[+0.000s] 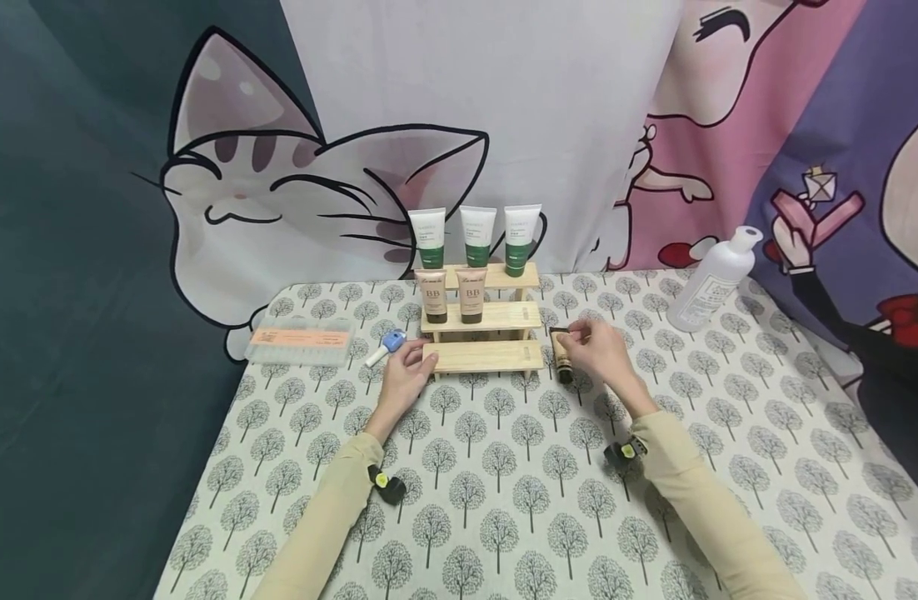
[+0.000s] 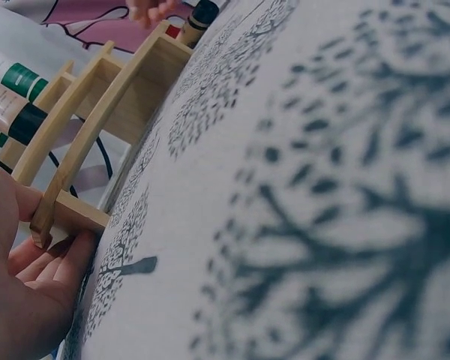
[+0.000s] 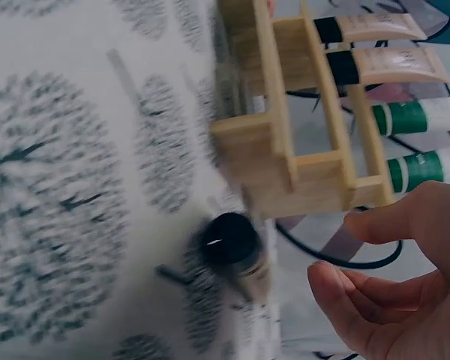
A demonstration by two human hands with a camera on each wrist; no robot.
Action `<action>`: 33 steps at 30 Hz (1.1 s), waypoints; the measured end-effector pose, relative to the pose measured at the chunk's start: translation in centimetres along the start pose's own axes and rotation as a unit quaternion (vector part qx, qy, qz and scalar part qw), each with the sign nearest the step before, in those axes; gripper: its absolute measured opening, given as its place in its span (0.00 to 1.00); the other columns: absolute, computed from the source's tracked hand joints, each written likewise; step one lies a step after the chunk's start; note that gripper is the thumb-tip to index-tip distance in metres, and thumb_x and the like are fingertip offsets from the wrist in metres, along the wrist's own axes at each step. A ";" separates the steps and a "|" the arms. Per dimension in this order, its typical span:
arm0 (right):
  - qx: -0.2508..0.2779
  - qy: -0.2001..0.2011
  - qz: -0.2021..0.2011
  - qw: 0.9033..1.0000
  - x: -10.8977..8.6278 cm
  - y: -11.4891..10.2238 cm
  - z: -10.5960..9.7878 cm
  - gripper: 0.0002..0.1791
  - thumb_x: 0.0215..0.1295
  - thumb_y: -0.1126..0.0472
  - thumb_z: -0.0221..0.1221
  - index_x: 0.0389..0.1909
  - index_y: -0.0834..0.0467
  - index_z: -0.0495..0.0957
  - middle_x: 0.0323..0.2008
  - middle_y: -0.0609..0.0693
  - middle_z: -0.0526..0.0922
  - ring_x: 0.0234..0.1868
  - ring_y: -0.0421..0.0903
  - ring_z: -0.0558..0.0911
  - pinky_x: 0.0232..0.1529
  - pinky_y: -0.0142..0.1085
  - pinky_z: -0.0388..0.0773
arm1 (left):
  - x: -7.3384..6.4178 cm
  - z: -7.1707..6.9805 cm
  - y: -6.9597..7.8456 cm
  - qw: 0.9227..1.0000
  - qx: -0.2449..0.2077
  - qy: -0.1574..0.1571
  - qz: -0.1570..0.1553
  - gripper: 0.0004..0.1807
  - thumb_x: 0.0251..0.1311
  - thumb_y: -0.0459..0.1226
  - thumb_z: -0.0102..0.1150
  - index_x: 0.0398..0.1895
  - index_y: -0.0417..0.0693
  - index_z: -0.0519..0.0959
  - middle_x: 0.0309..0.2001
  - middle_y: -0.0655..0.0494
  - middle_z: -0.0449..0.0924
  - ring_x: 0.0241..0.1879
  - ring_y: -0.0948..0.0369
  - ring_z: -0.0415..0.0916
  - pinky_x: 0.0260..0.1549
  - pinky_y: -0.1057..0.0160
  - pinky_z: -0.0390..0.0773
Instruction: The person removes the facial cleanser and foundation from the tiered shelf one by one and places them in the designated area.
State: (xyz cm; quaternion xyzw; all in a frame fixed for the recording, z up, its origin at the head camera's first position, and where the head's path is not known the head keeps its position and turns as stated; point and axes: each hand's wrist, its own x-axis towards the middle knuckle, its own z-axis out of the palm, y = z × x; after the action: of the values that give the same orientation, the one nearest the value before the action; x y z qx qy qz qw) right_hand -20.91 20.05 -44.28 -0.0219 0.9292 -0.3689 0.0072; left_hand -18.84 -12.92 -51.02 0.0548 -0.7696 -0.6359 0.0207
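Observation:
A three-step wooden display rack (image 1: 483,357) stands mid-table. My left hand (image 1: 406,371) grips the left end of its lowest step, thumb over the board (image 2: 45,206) and fingers beneath. To the right of the rack, a small beige tube with a black cap (image 1: 562,360) lies on the cloth. My right hand (image 1: 601,354) is just beside this tube; in the right wrist view its thumb and fingers (image 3: 326,289) are spread apart with nothing between them. Two beige BB cream tubes (image 1: 471,293) stand on the middle step. Three white-and-green tubes (image 1: 477,235) line the top step.
A clear plastic case with an orange label (image 1: 300,343) lies at the table's left. Between it and the rack is a small blue-and-white object (image 1: 387,345). At the back right stands a white bottle (image 1: 710,283). A printed cartoon curtain (image 1: 459,83) hangs behind the table.

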 end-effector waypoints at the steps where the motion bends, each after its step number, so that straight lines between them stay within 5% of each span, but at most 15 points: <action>1: 0.000 0.005 -0.005 1.000 0.0 -0.3 -0.1 0.23 0.68 0.54 0.63 0.52 0.69 0.77 0.44 0.64 0.86 0.44 0.58 0.85 0.48 0.48 0.86 | 0.0 0.0 0.0 1.000 0.001 -0.001 0.000 0.23 0.65 0.36 0.65 0.63 0.41 0.76 0.58 0.35 0.81 0.57 0.41 0.82 0.58 0.54 0.84; 15: 0.069 0.003 -0.055 0.996 1.1 -6.1 -0.3 0.21 0.66 0.58 0.65 0.54 0.69 0.77 0.47 0.65 0.85 0.49 0.60 0.85 0.54 0.50 0.86 | -0.1 0.0 0.0 1.000 -0.005 0.001 0.001 0.23 0.64 0.34 0.65 0.62 0.40 0.76 0.57 0.34 0.81 0.57 0.41 0.82 0.58 0.54 0.84; 33: 0.176 -0.017 -0.098 0.979 2.8 -10.7 3.2 0.25 0.63 0.64 0.68 0.60 0.65 0.75 0.59 0.63 0.81 0.59 0.60 0.82 0.64 0.48 0.81 | -0.1 0.0 -0.2 1.000 0.001 0.006 -0.002 0.23 0.64 0.36 0.65 0.62 0.41 0.76 0.57 0.36 0.82 0.57 0.42 0.82 0.58 0.55 0.84</action>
State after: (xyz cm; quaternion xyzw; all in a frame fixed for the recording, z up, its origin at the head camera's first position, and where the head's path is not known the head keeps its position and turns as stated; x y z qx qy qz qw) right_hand -23.28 9.98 -39.27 -0.1179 0.8429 -0.5250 -0.0091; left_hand -18.71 -12.91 -51.23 0.0606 -0.7699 -0.6349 0.0238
